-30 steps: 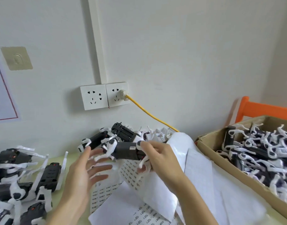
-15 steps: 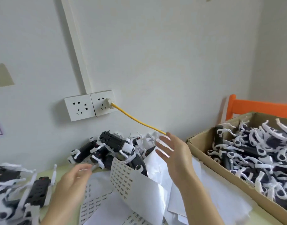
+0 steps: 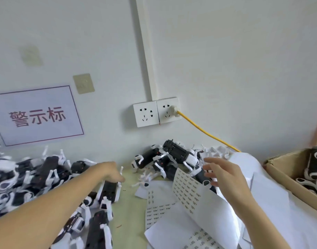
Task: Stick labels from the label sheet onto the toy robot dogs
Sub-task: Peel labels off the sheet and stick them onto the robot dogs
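Hands (image 3: 224, 174) apart, possibly both empty.

Only open lane: bare strip of green table (image 3: 129, 209) running down the middle. Walled in on the left by a heap of toy dogs (image 3: 37, 178), on the right by curled label sheets (image 3: 193, 191) and loose paper (image 3: 272, 203). More dogs (image 3: 174, 155) blocking the far end by the wall, cardboard box (image 3: 287, 178) hogging the right edge.

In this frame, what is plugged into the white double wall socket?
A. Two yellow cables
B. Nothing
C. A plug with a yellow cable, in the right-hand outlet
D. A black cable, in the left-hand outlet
C: the white double wall socket has one plug in its right-hand outlet, with a yellow cable running down to the right; the left-hand outlet is empty.
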Motion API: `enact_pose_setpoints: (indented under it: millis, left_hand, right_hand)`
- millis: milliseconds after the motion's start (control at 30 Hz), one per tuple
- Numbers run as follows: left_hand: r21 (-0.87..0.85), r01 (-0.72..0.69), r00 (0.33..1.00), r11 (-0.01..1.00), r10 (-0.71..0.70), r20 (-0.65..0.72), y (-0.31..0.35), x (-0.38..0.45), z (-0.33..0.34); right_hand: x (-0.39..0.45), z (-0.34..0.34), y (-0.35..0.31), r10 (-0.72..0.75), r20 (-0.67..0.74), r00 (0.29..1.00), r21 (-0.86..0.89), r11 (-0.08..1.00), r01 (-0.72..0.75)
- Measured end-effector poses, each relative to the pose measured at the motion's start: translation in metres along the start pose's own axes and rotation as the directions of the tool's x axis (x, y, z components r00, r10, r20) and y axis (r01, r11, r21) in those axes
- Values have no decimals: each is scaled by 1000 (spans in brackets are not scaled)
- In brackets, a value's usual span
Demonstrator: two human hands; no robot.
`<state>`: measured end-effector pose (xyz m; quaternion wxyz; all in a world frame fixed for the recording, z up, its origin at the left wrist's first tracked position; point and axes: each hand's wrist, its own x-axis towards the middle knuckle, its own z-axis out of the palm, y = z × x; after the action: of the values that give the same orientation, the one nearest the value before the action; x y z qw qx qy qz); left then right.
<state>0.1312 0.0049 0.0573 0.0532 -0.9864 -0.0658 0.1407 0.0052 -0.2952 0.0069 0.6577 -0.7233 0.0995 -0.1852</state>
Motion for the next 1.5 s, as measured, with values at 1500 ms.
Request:
enact_pose_setpoints:
  millis: [1500]
  left_hand:
    - [-706, -659, 751, -258, -262, -605, 87, -118, 79]
  right_hand:
    - [-34, 59, -14, -241, 245, 939, 0, 969, 248]
